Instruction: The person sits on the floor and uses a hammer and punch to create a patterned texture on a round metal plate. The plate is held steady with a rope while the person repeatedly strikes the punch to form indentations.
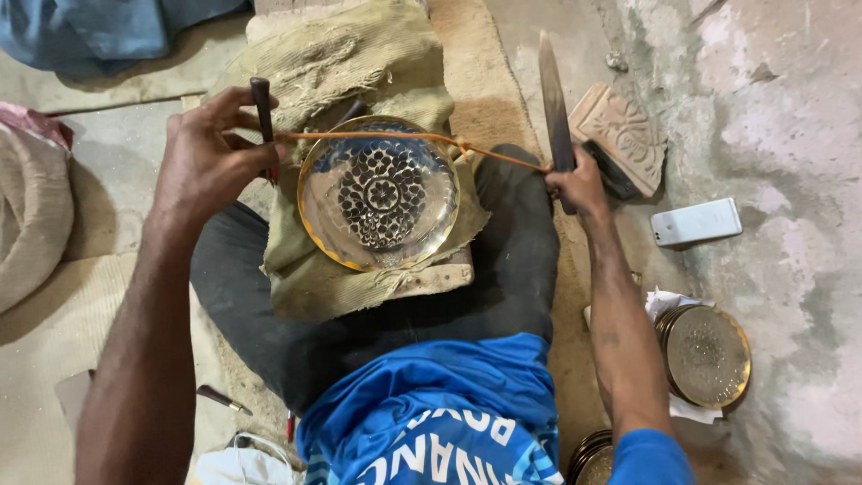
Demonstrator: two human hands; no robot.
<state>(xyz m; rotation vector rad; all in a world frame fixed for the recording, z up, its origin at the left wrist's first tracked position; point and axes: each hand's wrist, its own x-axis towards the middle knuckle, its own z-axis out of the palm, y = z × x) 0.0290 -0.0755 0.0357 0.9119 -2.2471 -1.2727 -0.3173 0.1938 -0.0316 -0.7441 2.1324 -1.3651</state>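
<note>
Left hand: the left hand point(205, 160) is closed around a short dark handle point(262, 110), held upright at the brass plate's left edge.
Cord: an orange cord point(377, 136) runs taut from that handle over the plate's upper rim to the other hand.
Plate: a round brass plate point(377, 193) with a floral centre lies on burlap padding point(314, 269) over the person's lap.
Right hand: the right hand point(579, 184) grips a long flat blade-like stick point(553, 94), pointing away.
Floor, right: a white phone point(697, 222) and stacked brass plates point(707, 356).
</note>
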